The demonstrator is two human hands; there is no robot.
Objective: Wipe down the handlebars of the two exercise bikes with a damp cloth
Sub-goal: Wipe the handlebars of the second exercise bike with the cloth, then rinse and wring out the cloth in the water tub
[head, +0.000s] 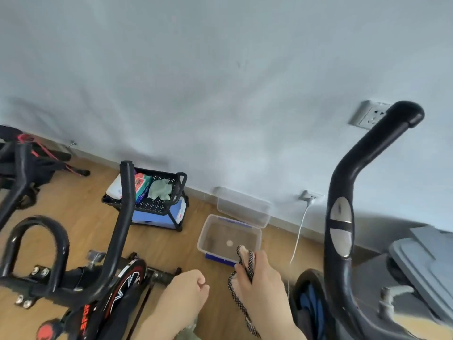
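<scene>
My right hand (pixel 259 278) grips a bunched cloth (pixel 246 260) with a black-and-white patterned edge, low in the middle of the view, just in front of a clear plastic tub (pixel 206 231) on the floor. My left hand (pixel 190 287) is beside it, fingers curled, holding nothing. The left exercise bike's black handlebar (pixel 122 217) rises at lower left, with a looped bar (pixel 39 224) further left. The right bike's curved black handlebar (pixel 348 182) with a silver sensor plate stands at right, apart from both hands.
A black trolley (pixel 180 192) by the wall holds a green cloth (pixel 160 190) and packets. The tub's lid (pixel 242 204) leans on the wall. A white cable (pixel 300 231) hangs from a socket. A grey machine (pixel 421 261) sits at right. Wooden floor lies below.
</scene>
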